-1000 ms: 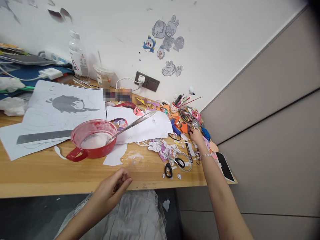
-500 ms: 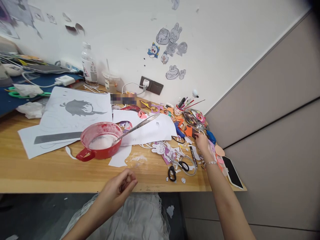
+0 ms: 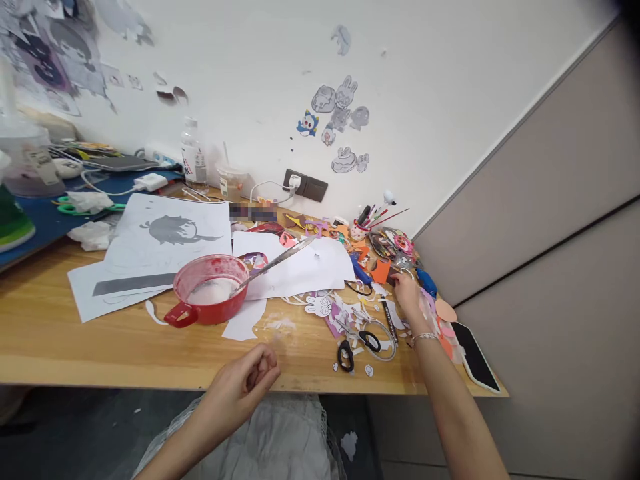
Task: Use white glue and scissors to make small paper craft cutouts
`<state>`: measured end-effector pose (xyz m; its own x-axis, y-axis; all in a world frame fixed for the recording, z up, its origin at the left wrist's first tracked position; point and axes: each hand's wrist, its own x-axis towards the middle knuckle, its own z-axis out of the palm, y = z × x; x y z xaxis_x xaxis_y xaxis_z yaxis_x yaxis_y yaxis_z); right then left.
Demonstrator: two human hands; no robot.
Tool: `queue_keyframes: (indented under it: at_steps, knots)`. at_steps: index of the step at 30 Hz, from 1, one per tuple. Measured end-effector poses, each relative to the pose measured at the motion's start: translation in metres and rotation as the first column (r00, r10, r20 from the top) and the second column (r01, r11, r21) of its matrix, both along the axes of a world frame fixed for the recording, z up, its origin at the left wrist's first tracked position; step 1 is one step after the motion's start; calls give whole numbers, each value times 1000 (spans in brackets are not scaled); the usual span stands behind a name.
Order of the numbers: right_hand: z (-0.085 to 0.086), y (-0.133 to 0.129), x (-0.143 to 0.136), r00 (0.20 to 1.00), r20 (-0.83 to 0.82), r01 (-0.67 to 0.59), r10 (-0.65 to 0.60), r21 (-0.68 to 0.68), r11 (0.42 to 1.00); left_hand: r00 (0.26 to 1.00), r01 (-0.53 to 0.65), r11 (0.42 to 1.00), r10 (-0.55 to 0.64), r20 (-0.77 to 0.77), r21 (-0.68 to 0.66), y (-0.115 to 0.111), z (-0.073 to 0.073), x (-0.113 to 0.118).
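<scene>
Two hands: our right hand (image 3: 407, 293) is nearer, bent fingertips at the brown paper (image 3: 391, 276), between ten and eleven o'clock from its knuckles; grip and long axis we cannot tell. Our left hand (image 3: 257, 375), half open, visibly empty, eight o'clock.

Orange paper (image 3: 381, 271), red pot (image 3: 220, 313) with whitish smears inside, white rabbit cutout (image 3: 317, 306) outlined in black, brown wood-grain table (image 3: 150, 363).
</scene>
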<state>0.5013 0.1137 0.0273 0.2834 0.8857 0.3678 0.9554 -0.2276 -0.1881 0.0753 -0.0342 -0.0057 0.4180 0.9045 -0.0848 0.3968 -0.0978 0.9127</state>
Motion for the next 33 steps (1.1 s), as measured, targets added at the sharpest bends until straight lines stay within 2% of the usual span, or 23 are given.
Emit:
queue_keyframes:
  at_steps: [4, 6, 8, 11, 12, 13, 16, 18, 20, 22, 26, 33]
  knots:
    - [14, 0, -13, 994, -104, -6, 20, 141, 990, 1000, 19, 1000, -19, -7, 21, -1, -2, -1]
    - [24, -5, -29, 985, -169, 10, 29, 226, 974, 1000, 29, 999, -29, 4, 27, 0, -1, -1]
    - [33, -19, -56, 969, -239, 4, 67, 285, 958, 999, 26, 998, -27, 23, 49, 0, 3, 1]
    - [41, -61, -121, 908, -347, -120, 235, 322, 939, 993, -23, 987, 5, 115, 160, 0, 16, 11]
    - [42, -79, -146, 786, -498, -192, 367, 367, 910, 987, -61, 977, 28, 161, 204, 0, 21, 16]
    - [42, -97, -171, 638, -627, -247, 447, 382, 890, 977, -101, 966, 50, 208, 239, -1, 26, 22]
    - [39, -143, -235, 265, -818, -235, 510, 459, 857, 928, -226, 932, 116, 354, 285, -5, 38, 36]
    - [35, -161, -260, 78, -845, -131, 529, 517, 846, 893, -278, 910, 126, 433, 308, -7, 41, 40]
    - [31, -169, -274, -34, -847, -57, 531, 532, 845, 876, -311, 885, 125, 466, 347, -9, 43, 39]
    - [27, -171, -280, -94, -844, -36, 527, 532, 846, 878, -327, 862, 126, 461, 387, -10, 43, 35]
    - [25, -176, -284, -147, -837, -61, 527, 539, 840, 875, -359, 833, 145, 461, 420, -12, 42, 28]
    - [24, -190, -286, -174, -839, -101, 516, 536, 838, 855, -368, 854, 154, 496, 369, -16, 40, 25]
